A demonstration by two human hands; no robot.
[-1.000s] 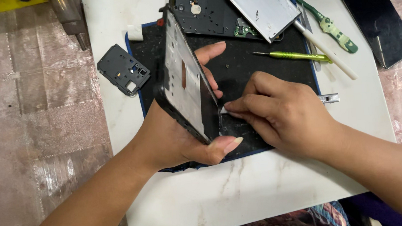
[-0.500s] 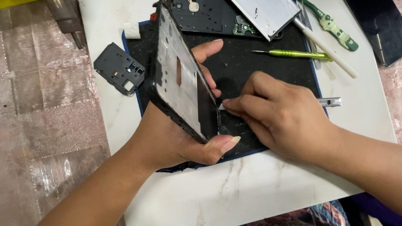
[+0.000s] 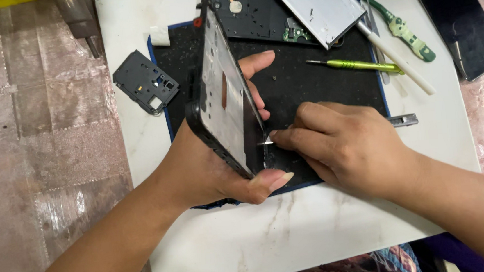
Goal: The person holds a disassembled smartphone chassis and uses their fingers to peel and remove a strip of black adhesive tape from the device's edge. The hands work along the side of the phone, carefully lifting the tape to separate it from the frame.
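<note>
White marble-look bench (image 3: pixel 297 230), grey veining, edges squared off. It sits over a worn pinkish-brown tiled floor (image 3: pixel 33 148), stained and patchy, visible left and at far right.

Black work mat (image 3: pixel 319 88) with a blue rim lies on the bench, dusted with small specks.

Left hand (image 3: pixel 210 168) grips a phone frame (image 3: pixel 224 102), stood on its long edge and tilted, lower end down on the mat. Thumb runs along the near bottom edge, fingers wrapped behind, fingertip showing past the top side.

Right hand (image 3: pixel 342 145) is pinched shut on a thin metal tool (image 3: pixel 266 142); only its pale tip shows, touching the frame's inner face near the lower end. What kind of tool: cannot tell.

Around it:
- small black plastic cover (image 3: pixel 145 81) on bare bench, just left of the mat
- dark phone back (image 3: pixel 254 6) at the mat's top edge, with a silver battery (image 3: pixel 319 4) lying tilted over it
- green-handled screwdriver (image 3: pixel 358 65) on the mat, right of the frame
- white stick (image 3: pixel 396 58) and a green-handled tool (image 3: pixel 401 26) at the mat's right edge
- small metal piece (image 3: pixel 403 119) just off the mat, right
- black phone (image 3: pixel 456 15), screen dark, far right of the bench
- grey metal nozzle (image 3: pixel 77 16) at top left, off the bench edge
</note>
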